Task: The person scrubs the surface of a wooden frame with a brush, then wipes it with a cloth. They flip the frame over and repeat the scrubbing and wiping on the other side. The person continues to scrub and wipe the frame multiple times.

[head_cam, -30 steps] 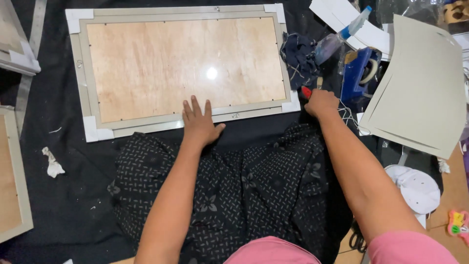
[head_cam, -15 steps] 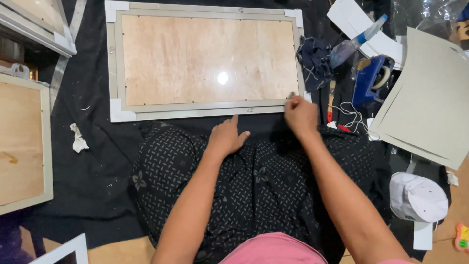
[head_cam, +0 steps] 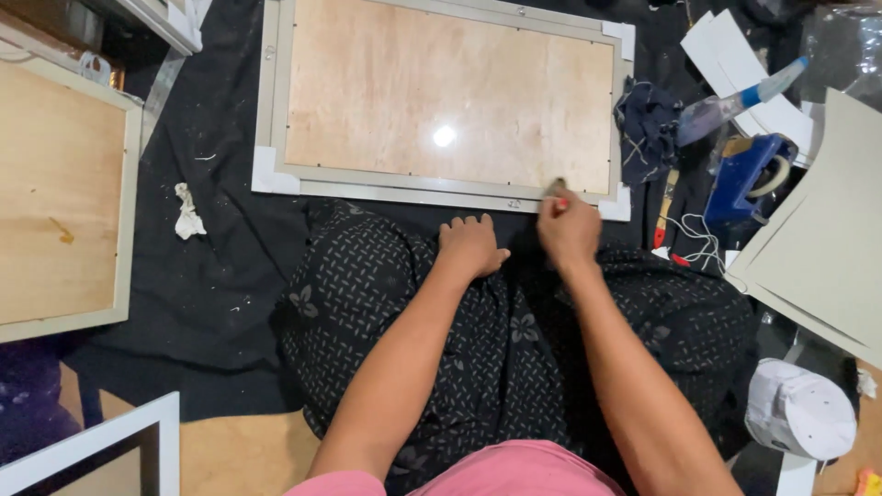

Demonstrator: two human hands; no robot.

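A framing workshop: backed frames (head_cam: 441, 101), tape dispenser (head_cam: 749, 179), card sheets (head_cam: 827, 248)

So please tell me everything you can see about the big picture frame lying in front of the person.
The picture frame lies flat, back side up, on black cloth. A pale wooden backing board fills a grey-white border, with white protectors on the visible corners. A lamp glare shines near the middle. The right hand touches its near edge, pinching something small with a red part. The left hand rests on the lap, apart from it.

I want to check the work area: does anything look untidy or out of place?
Little stands out: a crumpled white scrap lies loose on the black cloth, left of the picture frame, with pale specks scattered around.
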